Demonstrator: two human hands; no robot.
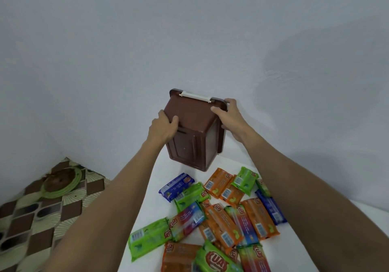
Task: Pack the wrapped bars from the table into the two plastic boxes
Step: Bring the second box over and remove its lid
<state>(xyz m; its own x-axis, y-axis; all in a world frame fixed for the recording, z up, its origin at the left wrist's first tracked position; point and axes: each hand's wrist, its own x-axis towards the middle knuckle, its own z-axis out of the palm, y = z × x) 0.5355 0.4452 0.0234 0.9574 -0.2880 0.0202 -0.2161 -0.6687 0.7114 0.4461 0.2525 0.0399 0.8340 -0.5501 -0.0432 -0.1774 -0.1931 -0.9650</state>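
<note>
1. Pale bluish wall fills the background behind a white table. To the left lies a brown-and-cream patterned floor covering with a round green-rimmed object on it.
2. A brown rectangular plastic box is tipped above the far end of the table, its base turned towards the camera and a white clip along its far rim.
3. The left hand grips the box's near left edge, fingers curled over it. The right hand holds the far right side by the rim, thumb on the upper face.
4. The wrapped bars, rectangular foil packs in green, orange, blue and mixed colours, lie in a loose overlapping heap on the near table.
5. Packing seems not yet begun: no bar is seen inside a box, and the whole heap is left.
6. Only one box shows plainly. I cannot tell whether the second sits nested with it.
</note>
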